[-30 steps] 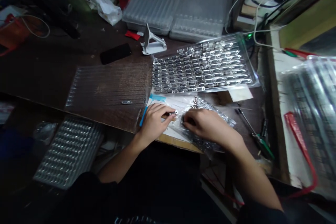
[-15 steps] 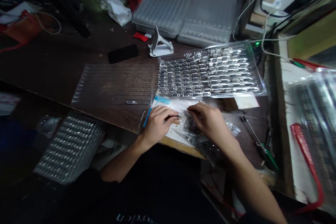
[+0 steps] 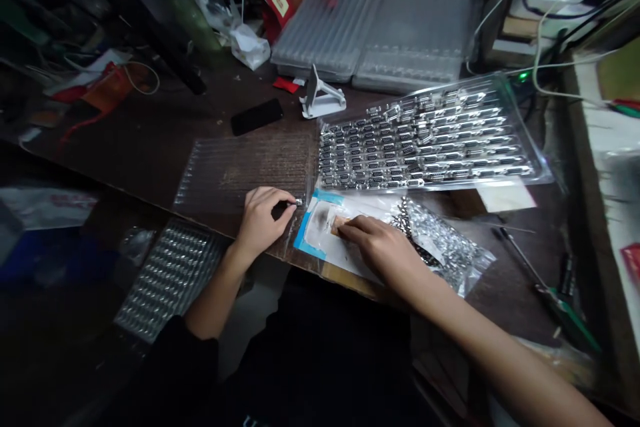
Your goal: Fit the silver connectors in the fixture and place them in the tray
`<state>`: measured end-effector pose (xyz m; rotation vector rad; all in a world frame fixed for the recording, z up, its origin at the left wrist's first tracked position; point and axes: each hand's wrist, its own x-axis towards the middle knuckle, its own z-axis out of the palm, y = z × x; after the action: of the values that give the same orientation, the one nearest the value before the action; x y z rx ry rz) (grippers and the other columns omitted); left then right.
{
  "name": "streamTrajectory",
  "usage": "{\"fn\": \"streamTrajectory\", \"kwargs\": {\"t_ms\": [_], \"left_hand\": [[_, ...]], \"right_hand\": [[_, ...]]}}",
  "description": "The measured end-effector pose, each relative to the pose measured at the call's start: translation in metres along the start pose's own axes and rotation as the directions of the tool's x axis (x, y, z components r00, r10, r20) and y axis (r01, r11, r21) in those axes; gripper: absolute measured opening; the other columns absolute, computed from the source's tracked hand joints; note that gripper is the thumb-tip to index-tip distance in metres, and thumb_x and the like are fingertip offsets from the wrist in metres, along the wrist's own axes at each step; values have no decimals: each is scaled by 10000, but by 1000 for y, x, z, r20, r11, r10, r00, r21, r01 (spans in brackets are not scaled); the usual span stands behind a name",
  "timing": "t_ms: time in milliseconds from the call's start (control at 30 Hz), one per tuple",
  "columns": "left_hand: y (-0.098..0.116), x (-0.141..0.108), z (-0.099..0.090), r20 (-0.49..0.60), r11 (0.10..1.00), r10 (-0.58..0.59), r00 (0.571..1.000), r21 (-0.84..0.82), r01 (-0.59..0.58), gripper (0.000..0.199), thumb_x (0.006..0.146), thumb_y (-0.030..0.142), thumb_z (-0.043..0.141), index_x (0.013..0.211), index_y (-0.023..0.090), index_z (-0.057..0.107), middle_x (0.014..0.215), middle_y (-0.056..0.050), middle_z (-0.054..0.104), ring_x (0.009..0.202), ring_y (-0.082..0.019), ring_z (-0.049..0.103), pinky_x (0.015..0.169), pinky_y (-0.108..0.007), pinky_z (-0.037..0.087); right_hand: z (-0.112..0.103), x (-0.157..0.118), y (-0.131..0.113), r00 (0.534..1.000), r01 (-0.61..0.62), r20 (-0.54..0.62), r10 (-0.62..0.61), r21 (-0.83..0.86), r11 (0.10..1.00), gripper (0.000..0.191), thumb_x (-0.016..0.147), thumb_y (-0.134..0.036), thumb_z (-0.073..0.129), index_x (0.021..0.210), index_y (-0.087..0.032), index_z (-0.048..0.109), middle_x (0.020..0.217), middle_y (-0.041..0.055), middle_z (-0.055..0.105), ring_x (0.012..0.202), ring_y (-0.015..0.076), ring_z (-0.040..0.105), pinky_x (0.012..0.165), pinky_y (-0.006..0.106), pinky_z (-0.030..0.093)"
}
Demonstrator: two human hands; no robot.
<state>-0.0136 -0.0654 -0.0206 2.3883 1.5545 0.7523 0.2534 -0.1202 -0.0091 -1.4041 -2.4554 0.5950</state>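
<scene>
My left hand [image 3: 263, 219] is closed in a pinch on a small metal serial-port connector [image 3: 299, 201], over the right end of a clear ribbed plastic tray [image 3: 235, 163]. On a white sheet edged with blue tape [image 3: 302, 240], my right hand [image 3: 380, 243] has its fingertips together on a small tan block [image 3: 339, 224]. Beside that hand lies a clear bag of small metal parts [image 3: 453, 247], with dark screw-like pieces at its mouth. A second clear tray [image 3: 537, 163] behind holds rows of the same kind of connector.
A black phone [image 3: 257, 117] and a white stand [image 3: 323, 101] lie behind the ribbed tray. Stacked clear trays [image 3: 415, 27] occupy the back. At right is a green-handled screwdriver [image 3: 565, 313]. More filled trays [image 3: 163, 280] stand below the table edge at left.
My left hand has moved left from the white sheet to the ribbed tray with a connector. My right hand has shifted from the bag's dark parts to the tan block. The view has shifted.
</scene>
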Motion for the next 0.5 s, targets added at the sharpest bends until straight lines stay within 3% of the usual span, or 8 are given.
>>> {"fn": "streamTrajectory", "kwargs": {"t_ms": [100, 267, 400, 500], "left_hand": [[-1, -2, 1, -11, 998, -4, 1000, 63, 5, 59, 913, 214, 650, 895, 243, 699, 1011, -48, 742, 1032, -268, 624, 954, -435, 440], [-6, -6, -8, -11, 985, -75, 997, 155, 76, 67, 887, 192, 647, 914, 242, 681, 1100, -57, 715, 1085, -297, 586, 957, -442, 421], [5, 1, -11, -34, 988, -82, 996, 129, 86, 128, 890, 156, 609, 976, 236, 660, 1156, -58, 708, 1130, -299, 581, 999, -453, 418], [27, 15, 0, 0, 999, 3, 1000, 33, -3, 102, 924, 188, 614, 977, 234, 688, 1125, -51, 707, 1113, -275, 591, 1023, -439, 431]], "right_hand": [[-17, -8, 11, 999, -40, 13, 39, 79, 996, 322, 994, -171, 528, 1251, -246, 706, 1173, 98, 727, 910, 224, 719, 736, 310, 559], [-47, -28, 33, 964, -206, 169, 204, -8, 979, 181, 897, -236, 727, 1076, -242, 760, 1067, 96, 770, 869, 269, 730, 699, 333, 537], [-48, -32, 33, 934, -240, 254, 253, -82, 967, 110, 876, -158, 706, 934, -240, 750, 991, 96, 770, 811, 273, 721, 618, 326, 485], [-44, -30, 28, 925, -240, 279, 258, -97, 966, 149, 896, -113, 629, 866, -217, 731, 898, 97, 764, 768, 257, 709, 599, 313, 442]]}}
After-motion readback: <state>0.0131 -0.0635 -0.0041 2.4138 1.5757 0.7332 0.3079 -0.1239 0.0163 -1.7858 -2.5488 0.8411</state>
